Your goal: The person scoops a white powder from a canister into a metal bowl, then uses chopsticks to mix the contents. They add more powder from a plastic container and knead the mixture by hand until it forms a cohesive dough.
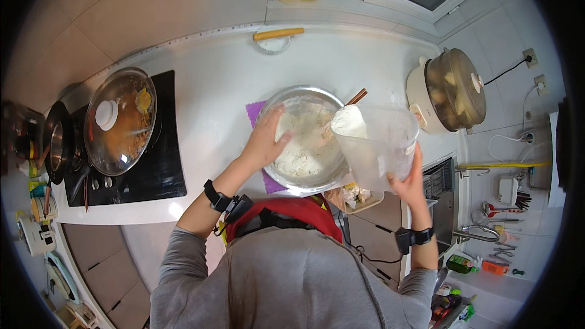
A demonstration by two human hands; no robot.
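A wide metal mixing bowl stands before me on a purple mat, with white flour and some clumpy mix inside. My left hand rests at the bowl's left rim, fingers spread and holding nothing. My right hand grips a translucent plastic container, which is tilted toward the bowl's right side. Flour is heaped at its mouth, over the rim of the bowl. Wooden chopsticks stick out past the bowl's upper right edge, their lower ends hidden.
Left, a glass-lidded pan sits on a black cooktop. A steamer stands at right, beyond it a sink. A wooden rolling pin lies across a small white dish at the back. Below the bowl hangs a waste bin.
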